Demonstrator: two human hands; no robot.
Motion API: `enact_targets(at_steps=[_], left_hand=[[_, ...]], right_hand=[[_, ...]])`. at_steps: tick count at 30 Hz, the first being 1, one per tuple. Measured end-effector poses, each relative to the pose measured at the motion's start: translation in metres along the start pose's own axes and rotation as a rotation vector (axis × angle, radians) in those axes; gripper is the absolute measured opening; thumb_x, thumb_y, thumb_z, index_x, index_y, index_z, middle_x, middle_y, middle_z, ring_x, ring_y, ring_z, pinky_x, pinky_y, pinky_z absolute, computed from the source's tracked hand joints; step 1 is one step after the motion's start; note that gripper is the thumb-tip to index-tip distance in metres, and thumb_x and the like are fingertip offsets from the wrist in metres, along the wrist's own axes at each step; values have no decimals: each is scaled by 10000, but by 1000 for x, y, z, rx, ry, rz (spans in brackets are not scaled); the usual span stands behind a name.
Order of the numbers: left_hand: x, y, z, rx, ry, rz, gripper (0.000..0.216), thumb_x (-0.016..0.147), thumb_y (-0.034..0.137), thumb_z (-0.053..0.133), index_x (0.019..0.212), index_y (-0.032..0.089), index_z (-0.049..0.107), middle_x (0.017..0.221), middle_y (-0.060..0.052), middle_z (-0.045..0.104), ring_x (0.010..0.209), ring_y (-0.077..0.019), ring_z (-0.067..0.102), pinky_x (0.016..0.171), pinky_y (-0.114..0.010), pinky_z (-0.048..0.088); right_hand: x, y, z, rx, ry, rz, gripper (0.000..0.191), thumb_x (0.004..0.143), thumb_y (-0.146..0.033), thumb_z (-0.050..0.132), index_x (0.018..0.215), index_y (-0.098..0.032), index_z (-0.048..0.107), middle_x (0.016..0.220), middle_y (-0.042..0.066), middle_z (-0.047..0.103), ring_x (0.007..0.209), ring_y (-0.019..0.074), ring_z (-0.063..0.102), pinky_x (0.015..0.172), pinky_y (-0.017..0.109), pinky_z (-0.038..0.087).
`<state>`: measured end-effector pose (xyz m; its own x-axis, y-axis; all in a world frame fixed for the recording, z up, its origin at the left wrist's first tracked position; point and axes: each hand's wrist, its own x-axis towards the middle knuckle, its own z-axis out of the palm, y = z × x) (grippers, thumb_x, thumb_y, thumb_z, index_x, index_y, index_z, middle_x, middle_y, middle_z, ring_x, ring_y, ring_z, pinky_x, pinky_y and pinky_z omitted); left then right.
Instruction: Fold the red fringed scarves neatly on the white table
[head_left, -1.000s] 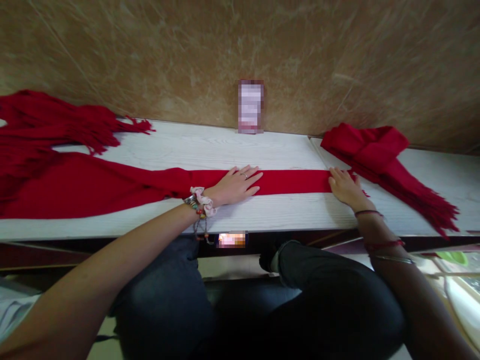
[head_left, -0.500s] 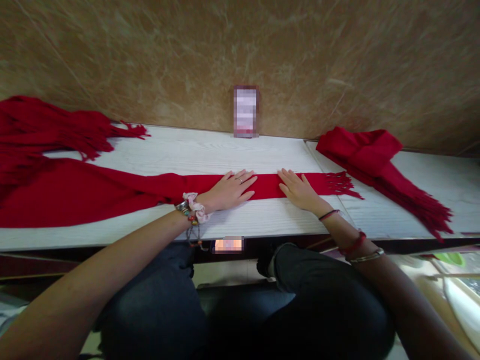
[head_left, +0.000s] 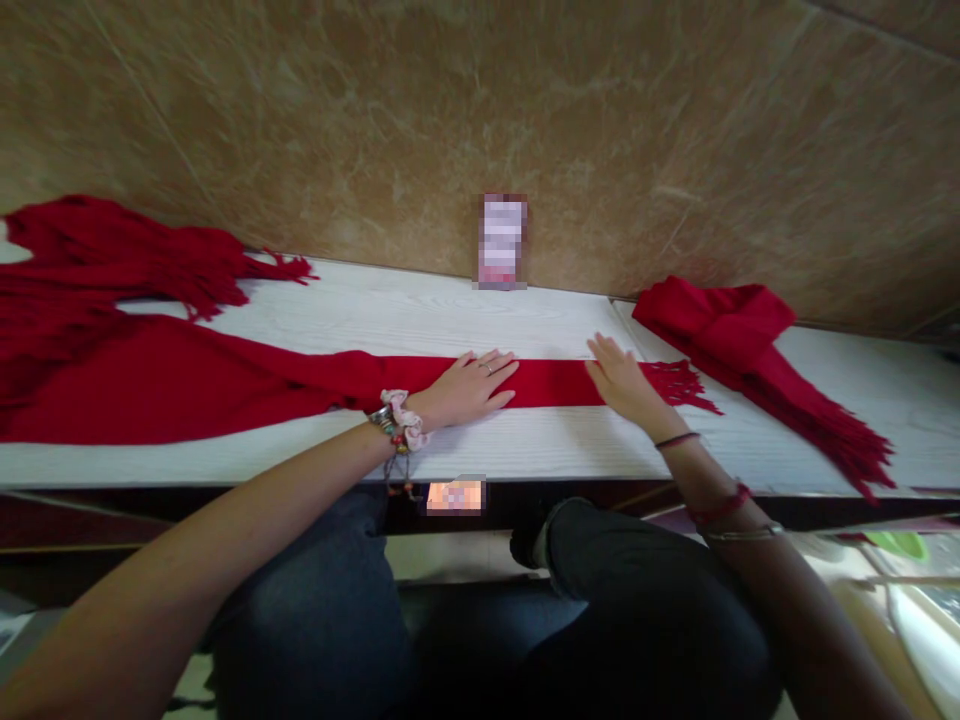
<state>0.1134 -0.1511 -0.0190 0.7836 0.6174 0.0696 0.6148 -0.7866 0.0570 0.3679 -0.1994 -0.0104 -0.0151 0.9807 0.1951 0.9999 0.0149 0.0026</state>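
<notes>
A long red scarf [head_left: 555,383] lies lengthwise along the white wood-grain table, folded into a narrow strip in its middle and right part. Toward the left it widens, and its fringe lies at the right end. Flat on the strip rests my left hand [head_left: 469,388], fingers stretched out. My right hand [head_left: 621,380] is over the scarf near the fringed end, fingers extended; whether it touches the cloth I cannot tell. Neither hand grips anything.
A folded red scarf [head_left: 720,320] with fringe lies at the right. More red fringed cloth [head_left: 150,250] is heaped at the left. A blurred-out phone-like object [head_left: 502,242] stands against the brown marbled wall [head_left: 337,130]. The white table's [head_left: 525,450] front edge runs above my knees.
My right hand has slid right along the scarf, toward its fringed end. My left hand stays pressed on the strip. The view has shifted slightly.
</notes>
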Motion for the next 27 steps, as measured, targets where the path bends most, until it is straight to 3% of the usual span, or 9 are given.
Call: enact_targets(at_steps=[2, 5, 14, 17, 20, 23, 27], left_hand=[[-3, 0, -1, 19, 46, 9, 522, 953, 416, 242, 1396, 158, 338, 1488, -79, 297, 1365, -194, 261, 1096, -409, 198], [-10, -3, -1, 46, 93, 1, 482, 960, 362, 220, 1366, 165, 391, 1478, -86, 317, 1353, -193, 291, 1102, -408, 184], [-43, -24, -6, 61, -21, -105, 517, 964, 414, 204, 1423, 197, 300, 1498, -68, 275, 1374, -221, 239, 1093, -406, 198], [-52, -31, -8, 79, -31, -144, 537, 963, 445, 200, 1421, 184, 303, 1496, -90, 274, 1368, -238, 251, 1085, -427, 215], [-58, -34, -8, 78, -15, -143, 552, 960, 470, 189, 1422, 187, 301, 1497, -93, 270, 1370, -241, 245, 1085, -435, 217], [-59, -36, -6, 75, 1, -136, 561, 958, 480, 180, 1419, 185, 303, 1497, -96, 271, 1374, -234, 236, 1087, -431, 216], [-58, -36, -3, 63, -4, -133, 563, 956, 481, 177, 1426, 190, 285, 1503, -98, 255, 1381, -233, 215, 1091, -437, 204]], right_hand=[[6, -29, 5, 77, -44, -215, 483, 935, -283, 292, 1377, -115, 389, 1471, 150, 323, 1366, 260, 263, 1068, 490, 275], [9, -50, 12, 112, -108, -350, 501, 941, -296, 269, 1397, -108, 360, 1467, 139, 336, 1359, 255, 279, 1073, 479, 273], [3, -10, 16, 76, -128, -243, 513, 939, -288, 260, 1419, -117, 323, 1475, 120, 323, 1360, 250, 277, 1081, 463, 270], [4, -10, 14, 84, -120, -215, 499, 937, -275, 258, 1407, -131, 345, 1463, 133, 343, 1354, 259, 290, 1064, 486, 291], [9, -32, 8, 115, -71, -245, 491, 933, -282, 269, 1386, -130, 380, 1469, 144, 326, 1358, 277, 276, 1060, 526, 276], [15, -68, 2, 165, -40, -384, 500, 935, -305, 270, 1390, -124, 372, 1489, 131, 288, 1378, 257, 229, 1080, 508, 252], [21, -102, 6, 170, -106, -502, 506, 941, -336, 268, 1410, -161, 343, 1485, 105, 305, 1371, 249, 250, 1083, 524, 245]])
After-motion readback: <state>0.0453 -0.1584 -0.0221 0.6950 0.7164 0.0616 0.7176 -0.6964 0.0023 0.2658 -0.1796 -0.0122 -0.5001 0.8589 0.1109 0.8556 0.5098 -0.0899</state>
